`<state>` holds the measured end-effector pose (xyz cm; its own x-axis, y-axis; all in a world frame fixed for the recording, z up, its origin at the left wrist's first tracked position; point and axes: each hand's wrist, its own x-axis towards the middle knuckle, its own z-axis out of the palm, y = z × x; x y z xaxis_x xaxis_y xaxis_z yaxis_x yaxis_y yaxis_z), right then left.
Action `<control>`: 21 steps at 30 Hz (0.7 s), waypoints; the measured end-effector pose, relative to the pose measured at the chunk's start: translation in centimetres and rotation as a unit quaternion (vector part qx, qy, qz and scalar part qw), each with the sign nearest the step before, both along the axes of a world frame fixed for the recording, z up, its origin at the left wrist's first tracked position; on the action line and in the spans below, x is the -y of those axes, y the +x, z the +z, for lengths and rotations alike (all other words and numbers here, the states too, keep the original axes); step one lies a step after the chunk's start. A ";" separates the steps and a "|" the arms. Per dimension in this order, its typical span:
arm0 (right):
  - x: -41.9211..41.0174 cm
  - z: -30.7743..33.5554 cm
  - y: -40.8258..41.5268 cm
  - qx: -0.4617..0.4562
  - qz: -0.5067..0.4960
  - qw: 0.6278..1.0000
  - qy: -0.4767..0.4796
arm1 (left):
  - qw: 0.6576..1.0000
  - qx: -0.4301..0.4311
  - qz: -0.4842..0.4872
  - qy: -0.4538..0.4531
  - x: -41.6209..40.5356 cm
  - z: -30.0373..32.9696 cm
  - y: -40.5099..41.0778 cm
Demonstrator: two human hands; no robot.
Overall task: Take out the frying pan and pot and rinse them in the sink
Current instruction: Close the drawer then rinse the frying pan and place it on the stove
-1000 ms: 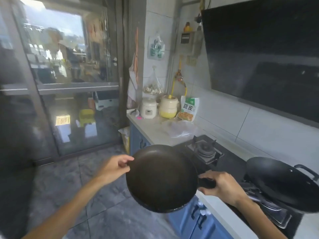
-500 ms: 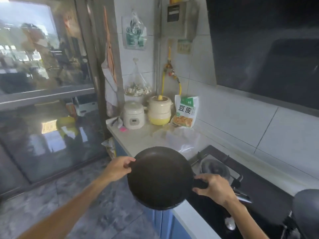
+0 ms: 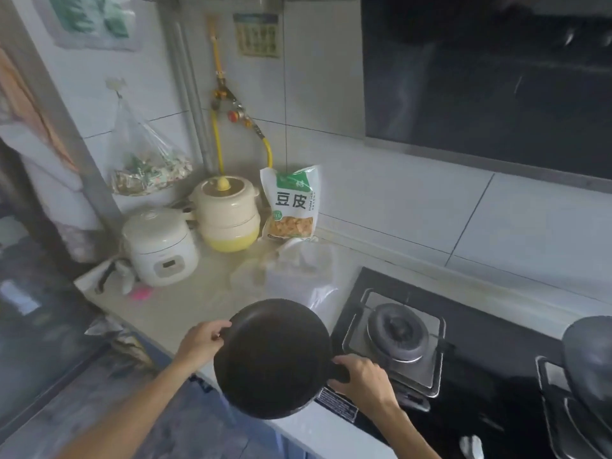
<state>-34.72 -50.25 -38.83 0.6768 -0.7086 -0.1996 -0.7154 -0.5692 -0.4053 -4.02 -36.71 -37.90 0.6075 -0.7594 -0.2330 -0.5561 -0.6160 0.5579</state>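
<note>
A round black frying pan (image 3: 273, 357) hangs over the front edge of the pale counter (image 3: 185, 303), its dark inside facing up. My left hand (image 3: 200, 341) pinches the pan's left rim. My right hand (image 3: 362, 376) is closed around its short black handle on the right. A second dark pan or wok (image 3: 589, 366) sits on the right burner of the stove, cut off by the frame edge. No sink is in view.
A black gas hob (image 3: 463, 332) with a bare left burner (image 3: 399, 331) lies just right of the pan. On the counter stand a white rice cooker (image 3: 160, 248), a cream pot (image 3: 227, 212), a food bag (image 3: 293, 202) and a crumpled plastic bag (image 3: 298, 271). The dark range hood (image 3: 480, 71) is above.
The view has turned right and down towards the counter. The pan, held by both hands, now hangs over the counter edge beside the left burner instead of over the floor.
</note>
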 end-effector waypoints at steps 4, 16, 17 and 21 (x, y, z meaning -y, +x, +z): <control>-1.0 -2.0 3.6 -0.029 -0.058 0.998 0.019 | 0.999 -0.027 -0.043 0.016 2.1 -2.5 4.4; -3.2 -6.8 7.3 -0.084 -0.112 0.990 0.024 | 0.992 -0.038 -0.111 0.036 3.3 -7.8 8.8; -3.2 -6.9 7.4 -0.084 -0.114 0.990 0.026 | 0.993 -0.035 -0.107 0.034 3.3 -8.0 8.9; -3.3 -6.1 7.6 -0.085 -0.112 0.990 0.031 | 0.987 -0.011 -0.146 0.070 3.5 -7.8 8.9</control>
<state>-27.15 -46.96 -44.94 0.4564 -0.8205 -0.3441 -0.8819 -0.3659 -0.2973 4.92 -40.24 -45.68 0.3617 -0.8603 -0.3593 -0.7092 -0.5041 0.4929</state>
